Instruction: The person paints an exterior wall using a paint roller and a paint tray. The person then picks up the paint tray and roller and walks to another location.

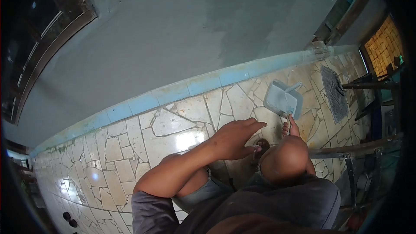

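A pale grey-blue tray sits on the stone floor near the wall, and a short light handle lies across its far side. My right hand, beyond my raised knee, is closed around a slim handle at the tray's near edge; its kind is not clear. My left hand hovers in front of my knees with thumb and fingers apart, holding nothing. Below its thumb shows part of my foot.
A grey wall with a darker patch rises from light-blue skirting tiles. A patterned grey mat lies to the right. Dark furniture stands at the right side. Dark round objects lie at lower left.
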`<action>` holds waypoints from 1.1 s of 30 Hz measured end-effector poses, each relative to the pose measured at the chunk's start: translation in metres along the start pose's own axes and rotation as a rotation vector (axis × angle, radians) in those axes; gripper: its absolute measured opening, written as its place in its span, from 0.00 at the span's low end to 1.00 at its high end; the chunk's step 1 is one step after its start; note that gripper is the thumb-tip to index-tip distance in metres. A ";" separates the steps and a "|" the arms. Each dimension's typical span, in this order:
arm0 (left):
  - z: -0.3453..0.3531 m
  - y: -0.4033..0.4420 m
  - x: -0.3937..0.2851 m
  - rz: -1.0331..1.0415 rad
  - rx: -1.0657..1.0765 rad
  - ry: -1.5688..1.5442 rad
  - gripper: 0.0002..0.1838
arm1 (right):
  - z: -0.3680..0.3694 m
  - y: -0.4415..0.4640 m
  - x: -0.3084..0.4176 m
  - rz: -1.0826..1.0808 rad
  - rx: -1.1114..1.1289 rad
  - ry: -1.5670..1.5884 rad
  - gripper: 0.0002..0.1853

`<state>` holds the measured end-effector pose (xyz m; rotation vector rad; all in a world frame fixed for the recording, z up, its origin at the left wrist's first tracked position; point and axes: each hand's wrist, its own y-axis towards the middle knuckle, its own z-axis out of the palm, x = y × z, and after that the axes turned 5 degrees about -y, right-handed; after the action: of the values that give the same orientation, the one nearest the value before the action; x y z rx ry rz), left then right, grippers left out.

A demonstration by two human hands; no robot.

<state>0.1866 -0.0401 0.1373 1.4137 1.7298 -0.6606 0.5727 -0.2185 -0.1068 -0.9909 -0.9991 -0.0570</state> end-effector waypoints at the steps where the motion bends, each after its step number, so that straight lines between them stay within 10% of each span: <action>1: 0.001 0.000 0.002 0.031 -0.019 0.014 0.39 | -0.002 0.003 0.002 0.024 0.017 0.023 0.34; 5: 0.004 -0.005 0.001 0.064 -0.042 0.034 0.39 | 0.017 -0.014 0.010 0.122 -0.053 0.193 0.21; 33: -0.003 -0.005 -0.015 0.013 0.177 0.097 0.38 | -0.003 -0.033 0.016 -0.046 0.227 0.329 0.26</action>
<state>0.1817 -0.0468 0.1508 1.5997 1.7710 -0.7647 0.5686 -0.2341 -0.0737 -0.7226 -0.7077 -0.1373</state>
